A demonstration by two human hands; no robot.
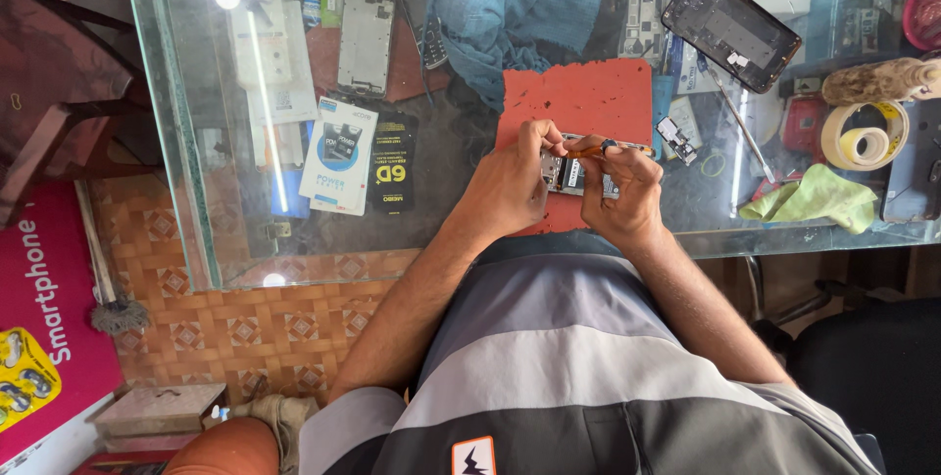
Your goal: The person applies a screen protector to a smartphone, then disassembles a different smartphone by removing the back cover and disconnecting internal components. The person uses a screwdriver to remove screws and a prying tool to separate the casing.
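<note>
A small opened phone [573, 176] lies on a red mat [578, 102] near the front edge of a glass table [196, 191]. My left hand [510, 186] grips the phone's left side, fingers curled over its top. My right hand [622, 186] is closed on a thin orange-handled tool [588, 150] that lies across the phone's upper edge. Both hands touch each other over the phone, and most of the phone is hidden beneath them.
A dark phone back shell [730, 27] lies at the back right, with a tape roll [865, 135], a brush [877, 80] and a green cloth [814, 199] to the right. A blue cloth [515, 4] sits behind the mat. Packets [338, 154] show under the glass at left.
</note>
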